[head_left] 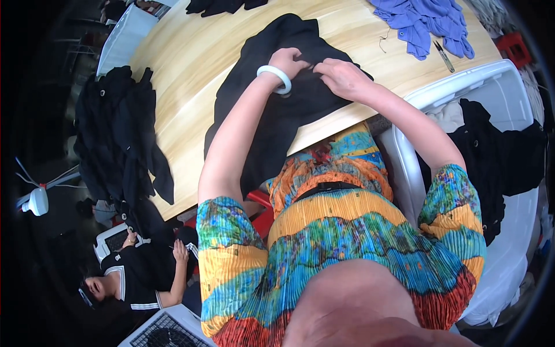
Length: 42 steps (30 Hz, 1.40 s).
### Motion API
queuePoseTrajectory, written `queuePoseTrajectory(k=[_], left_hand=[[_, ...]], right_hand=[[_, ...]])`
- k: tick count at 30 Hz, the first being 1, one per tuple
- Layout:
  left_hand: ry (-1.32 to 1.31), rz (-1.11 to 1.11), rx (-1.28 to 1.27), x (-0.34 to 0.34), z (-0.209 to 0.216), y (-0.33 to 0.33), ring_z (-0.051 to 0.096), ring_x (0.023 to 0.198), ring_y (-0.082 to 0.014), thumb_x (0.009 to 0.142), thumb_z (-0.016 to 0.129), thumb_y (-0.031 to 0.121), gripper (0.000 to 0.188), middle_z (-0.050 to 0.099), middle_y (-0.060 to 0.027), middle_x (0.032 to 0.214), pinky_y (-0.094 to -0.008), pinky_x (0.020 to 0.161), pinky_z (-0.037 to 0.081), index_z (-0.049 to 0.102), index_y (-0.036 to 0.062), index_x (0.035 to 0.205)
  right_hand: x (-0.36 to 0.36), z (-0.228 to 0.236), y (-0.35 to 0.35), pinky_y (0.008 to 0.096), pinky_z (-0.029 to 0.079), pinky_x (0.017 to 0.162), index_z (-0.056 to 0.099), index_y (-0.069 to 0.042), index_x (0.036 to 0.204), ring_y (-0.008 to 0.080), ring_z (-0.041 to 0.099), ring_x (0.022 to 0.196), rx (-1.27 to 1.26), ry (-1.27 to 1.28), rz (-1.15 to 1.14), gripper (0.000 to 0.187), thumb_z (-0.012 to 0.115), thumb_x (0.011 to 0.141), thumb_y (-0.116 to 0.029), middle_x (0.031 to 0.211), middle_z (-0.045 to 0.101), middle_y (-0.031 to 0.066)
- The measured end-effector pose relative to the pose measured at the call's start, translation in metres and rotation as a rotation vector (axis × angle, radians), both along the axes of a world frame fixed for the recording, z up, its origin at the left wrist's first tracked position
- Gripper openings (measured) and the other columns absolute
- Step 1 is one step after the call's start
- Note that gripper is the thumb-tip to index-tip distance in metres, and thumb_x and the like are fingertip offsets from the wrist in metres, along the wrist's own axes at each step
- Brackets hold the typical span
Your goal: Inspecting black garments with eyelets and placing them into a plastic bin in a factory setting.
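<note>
A black garment [263,110] lies spread over the wooden table [179,75], its lower part hanging off the near edge toward my lap. Over its upper middle, my left hand [289,62] has its thumb and fingers drawn together in a pinch; a pale bangle [276,78] circles that wrist. Close beside it, just to the right, my right hand [345,78] is also closed in a pinch, fingertips pointing at the left ones. What sits between the fingertips is too small to make out.
At the left edge hangs a pile of black garments [118,115]. Blue-purple cloth [425,23] and thread snips [444,56] lie at the far right. A white bin [514,87] holding dark clothes stands to my right. Another person [147,269] sits at the lower left.
</note>
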<state>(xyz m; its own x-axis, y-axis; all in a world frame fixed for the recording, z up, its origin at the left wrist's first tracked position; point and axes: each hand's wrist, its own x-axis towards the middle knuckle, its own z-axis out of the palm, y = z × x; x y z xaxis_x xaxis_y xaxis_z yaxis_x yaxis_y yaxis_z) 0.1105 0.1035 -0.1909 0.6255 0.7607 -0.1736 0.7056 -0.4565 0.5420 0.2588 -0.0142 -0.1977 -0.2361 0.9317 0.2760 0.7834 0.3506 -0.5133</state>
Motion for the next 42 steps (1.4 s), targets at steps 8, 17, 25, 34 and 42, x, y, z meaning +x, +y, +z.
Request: queuePoseTrajectory(k=[8,17,25,34,42], left_hand=[[-0.234,-0.259,0.271,-0.013,-0.04,0.032,0.056,0.082,-0.0326,0.077,0.049,0.029,0.029,0.061,-0.0169,0.085,-0.0388,0.072,0.042,0.064,0.0055,0.084],[-0.147,0.052,-0.207,0.027,-0.004,-0.015,0.051,0.103,-0.0351,0.078,0.053,0.035,0.05,0.055,-0.0269,0.104,-0.035,0.089,0.039,0.055,-0.0073,0.104],[0.018,-0.188,0.035,0.011,0.029,-0.033,0.054,0.084,-0.0418,0.073,0.056,0.026,0.033,0.057,-0.0281,0.085,-0.0433,0.076,0.044,0.051,-0.0059,0.082],[-0.003,-0.165,0.06,0.012,0.022,-0.05,0.053,0.086,-0.0413,0.076,0.053,0.024,0.031,0.055,-0.028,0.087,-0.0452,0.076,0.043,0.049,-0.0055,0.084],[-0.159,-0.128,0.158,0.008,-0.006,-0.045,0.053,0.085,-0.0417,0.078,0.048,0.017,0.024,0.054,-0.0282,0.088,-0.0461,0.075,0.043,0.048,-0.0053,0.085]], right_hand=[[-0.006,-0.007,0.024,0.0393,0.046,0.076,0.061,-0.007,0.083,0.0315,0.057,0.082,0.148,0.229,-0.058,0.018,0.05,0.069,-0.006,0.084,0.059,0.0152],[0.02,-0.011,0.001,0.0446,0.045,0.068,0.048,-0.003,0.093,0.0373,0.055,0.08,-0.037,0.087,-0.226,0.022,0.055,0.075,-0.012,0.083,0.056,0.0192],[0.009,0.011,0.011,0.0423,0.045,0.071,0.051,-0.001,0.085,0.034,0.056,0.083,-0.031,-0.092,-0.139,0.014,0.053,0.076,-0.011,0.083,0.055,0.0167],[0.015,0.015,0.011,0.0439,0.045,0.072,0.055,0.001,0.085,0.0365,0.057,0.082,-0.176,-0.134,-0.086,0.02,0.054,0.077,-0.017,0.083,0.059,0.0201],[0.014,0.012,0.007,0.0446,0.044,0.07,0.053,0.002,0.082,0.0372,0.056,0.079,-0.148,-0.076,-0.07,0.017,0.052,0.078,-0.015,0.078,0.058,0.0214]])
